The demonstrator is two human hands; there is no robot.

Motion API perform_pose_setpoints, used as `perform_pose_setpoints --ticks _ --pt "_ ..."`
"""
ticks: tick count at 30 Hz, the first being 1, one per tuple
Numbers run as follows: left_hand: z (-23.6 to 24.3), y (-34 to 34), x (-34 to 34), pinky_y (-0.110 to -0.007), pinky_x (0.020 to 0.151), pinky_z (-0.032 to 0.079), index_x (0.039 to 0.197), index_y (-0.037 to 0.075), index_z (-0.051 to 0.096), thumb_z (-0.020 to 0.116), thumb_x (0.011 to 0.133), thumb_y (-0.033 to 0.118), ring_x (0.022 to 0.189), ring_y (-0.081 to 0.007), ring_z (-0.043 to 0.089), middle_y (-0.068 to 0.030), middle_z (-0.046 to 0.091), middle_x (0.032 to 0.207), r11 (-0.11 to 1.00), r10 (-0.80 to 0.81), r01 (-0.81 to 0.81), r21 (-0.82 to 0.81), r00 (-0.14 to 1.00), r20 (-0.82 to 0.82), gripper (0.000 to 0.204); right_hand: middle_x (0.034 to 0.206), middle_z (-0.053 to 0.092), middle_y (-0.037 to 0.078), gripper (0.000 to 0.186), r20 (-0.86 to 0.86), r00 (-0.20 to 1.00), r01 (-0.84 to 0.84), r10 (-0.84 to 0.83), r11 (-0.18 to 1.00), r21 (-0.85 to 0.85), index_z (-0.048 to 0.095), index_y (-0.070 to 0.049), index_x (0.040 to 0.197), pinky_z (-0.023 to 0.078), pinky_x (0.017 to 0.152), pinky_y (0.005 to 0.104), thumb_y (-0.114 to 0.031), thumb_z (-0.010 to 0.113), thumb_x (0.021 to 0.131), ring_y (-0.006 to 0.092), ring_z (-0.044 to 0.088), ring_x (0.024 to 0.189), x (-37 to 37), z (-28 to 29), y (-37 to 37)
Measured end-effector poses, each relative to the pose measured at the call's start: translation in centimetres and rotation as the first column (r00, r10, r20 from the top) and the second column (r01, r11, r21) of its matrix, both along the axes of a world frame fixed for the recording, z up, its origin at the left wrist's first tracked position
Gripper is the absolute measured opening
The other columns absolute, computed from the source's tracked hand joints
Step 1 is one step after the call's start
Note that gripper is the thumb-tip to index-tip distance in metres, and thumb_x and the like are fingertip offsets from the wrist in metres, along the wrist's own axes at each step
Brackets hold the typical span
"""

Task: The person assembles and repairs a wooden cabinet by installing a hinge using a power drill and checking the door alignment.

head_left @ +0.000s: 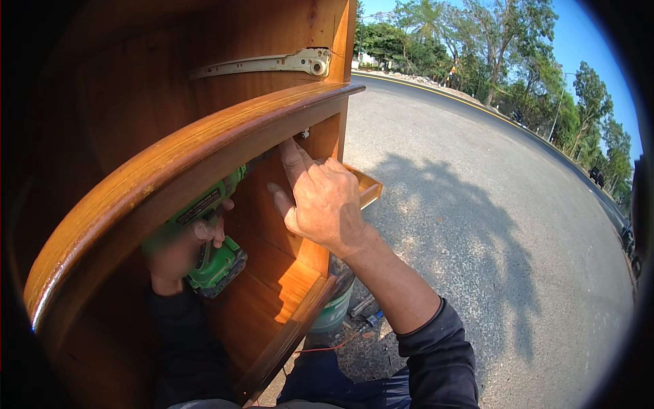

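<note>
My left hand [178, 249], partly blurred, grips a green cordless drill [216, 267] inside the wooden cabinet, beneath a curved, glossy rail [170, 163]. The drill points up and to the right, its front end partly hidden. My right hand [320, 201] reaches under that rail, index finger raised against its underside beside a small pale metal fitting [304, 133], thumb held apart. Whatever the drill's tip touches is hidden behind those fingers. Higher on the inner wall runs a pale metal drawer slide [259, 66].
A small wooden ledge [368, 183] juts from the cabinet's right side. Below stand a green bucket [335, 312] and some tools [368, 315] on rough pavement, with an orange cord [320, 350]. Tree shadow covers the paving; beyond lie a road [470, 105] and trees.
</note>
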State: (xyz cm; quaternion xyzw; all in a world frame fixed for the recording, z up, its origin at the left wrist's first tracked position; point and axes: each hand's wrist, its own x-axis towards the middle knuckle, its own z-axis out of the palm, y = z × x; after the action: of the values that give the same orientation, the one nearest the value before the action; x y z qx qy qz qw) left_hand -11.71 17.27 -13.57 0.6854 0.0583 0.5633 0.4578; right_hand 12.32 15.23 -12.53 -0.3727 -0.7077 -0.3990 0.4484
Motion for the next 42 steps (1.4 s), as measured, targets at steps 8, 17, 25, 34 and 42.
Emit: perform_pose_setpoints --ticks 8,17,25,34,42 --pt "0.0 -0.5 0.1 -0.024 0.057 0.050 0.125 -0.006 0.058 0.077 0.082 0.017 0.066 -0.0121 0.059 -0.0191 0.064 0.106 0.999 0.046 -0.047 -0.016 0.997 -0.059 0.052 0.079 0.070 0.023 0.079 -0.084 0.996 0.029 -0.043 0.986 -0.166 0.047 0.009 0.140 0.055 0.069 0.0428 -0.034 0.077 0.081 0.0372 0.068 0.070 -0.7 0.9 -1.1" --pt "0.0 -0.3 -0.1 -0.024 0.056 0.047 0.115 -0.004 0.064 0.082 0.079 0.017 0.067 -0.0104 0.059 -0.0115 0.065 0.097 0.999 0.046 -0.046 -0.008 0.997 -0.067 0.045 0.092 0.073 0.021 0.077 -0.041 0.991 0.102 -0.128 0.912 -0.398 0.046 0.010 0.140 0.054 0.075 0.0387 -0.042 0.070 0.088 0.0309 0.071 0.075 -1.0 2.1 -2.4" --pt "0.3 -0.5 -0.3 -0.023 0.057 0.044 0.109 -0.001 0.067 0.087 0.076 0.023 0.068 -0.0086 0.056 -0.0050 0.066 0.095 0.993 0.119 -0.116 0.029 0.984 -0.133 0.046 0.078 0.071 0.013 0.064 -0.086 0.985 0.104 -0.148 0.917 -0.385 0.053 0.005 0.135 0.056 0.065 0.0415 -0.036 0.070 0.089 0.0311 0.071 0.068 -1.4 2.7 -2.0" --pt "0.3 -1.1 0.1 -0.026 0.062 0.047 0.110 0.001 0.069 0.087 0.075 0.022 0.075 -0.0104 0.059 -0.0054 0.067 0.099 0.978 0.198 -0.192 0.077 0.978 -0.068 0.045 0.086 0.072 0.012 0.039 -0.163 0.986 0.009 -0.036 0.987 -0.163 0.059 -0.006 0.116 0.056 0.057 0.0426 -0.019 0.074 0.082 0.0339 0.070 0.068 -1.6 2.0 0.6" --pt "-0.2 -0.8 -0.2 -0.027 0.067 0.049 0.112 0.002 0.069 0.088 0.074 0.020 0.086 -0.0135 0.062 -0.0065 0.067 0.103 0.979 0.192 -0.182 0.090 0.974 -0.119 0.046 0.084 0.071 0.011 0.031 -0.169 0.982 0.058 -0.085 0.985 -0.160 0.063 -0.009 0.109 0.056 0.057 0.0419 -0.016 0.075 0.081 0.0342 0.070 0.069 -1.2 1.8 1.1"
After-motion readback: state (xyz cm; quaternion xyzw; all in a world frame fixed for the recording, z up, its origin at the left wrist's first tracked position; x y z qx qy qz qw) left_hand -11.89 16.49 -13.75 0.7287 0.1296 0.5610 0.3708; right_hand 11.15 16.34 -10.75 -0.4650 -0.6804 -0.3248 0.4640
